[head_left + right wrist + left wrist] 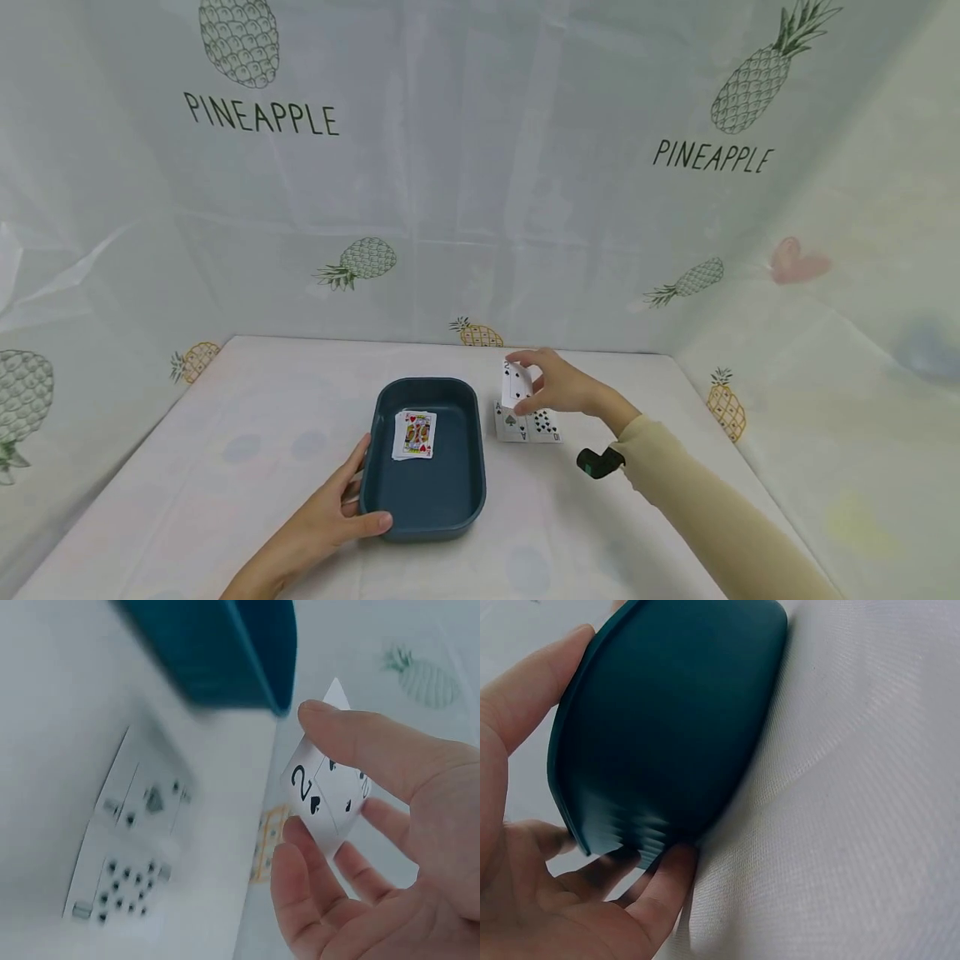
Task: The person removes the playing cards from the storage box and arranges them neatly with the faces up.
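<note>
My left hand (318,517) grips a dark teal tray (450,504) at its left side and near corner. In the left wrist view the thumb is at the rim and the other fingers lie against the outer wall (667,712). Inside the tray is a small pile of playing cards (417,435), face up, a king of hearts on top. To its right, my right hand (566,383) pinches a two of spades card (337,791) between thumb and fingers, raised above the table. Below it lie an ace of spades card (510,427) and a ten card (543,427).
A white cloth (300,392) covers the table. Behind it hangs a pale curtain (480,167) printed with pineapples, which also closes in both sides. A small black device (600,462) sits at the right wrist, by the beige sleeve (690,492).
</note>
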The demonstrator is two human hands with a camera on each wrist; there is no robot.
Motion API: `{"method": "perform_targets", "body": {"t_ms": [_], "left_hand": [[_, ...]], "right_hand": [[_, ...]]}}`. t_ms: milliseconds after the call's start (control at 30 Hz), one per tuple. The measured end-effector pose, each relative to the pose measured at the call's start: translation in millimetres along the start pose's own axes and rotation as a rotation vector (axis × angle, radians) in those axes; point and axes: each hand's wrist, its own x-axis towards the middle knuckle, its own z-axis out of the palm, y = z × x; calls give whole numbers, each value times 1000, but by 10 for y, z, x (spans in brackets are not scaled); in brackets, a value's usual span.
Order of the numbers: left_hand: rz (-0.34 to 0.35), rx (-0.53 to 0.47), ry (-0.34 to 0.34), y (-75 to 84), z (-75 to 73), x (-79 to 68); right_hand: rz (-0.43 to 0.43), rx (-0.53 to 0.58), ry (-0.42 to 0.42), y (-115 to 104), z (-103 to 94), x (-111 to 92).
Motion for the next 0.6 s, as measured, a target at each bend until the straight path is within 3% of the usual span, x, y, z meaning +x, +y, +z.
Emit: {"method": "perform_targets", "body": {"t_ms": [367, 600], "left_hand": [[16, -34, -21, -10, -11, 7], [6, -20, -7, 21, 3, -1]], "right_hand": [[68, 6, 29, 557, -193, -140], [120, -53, 17, 834, -226, -252]]}}
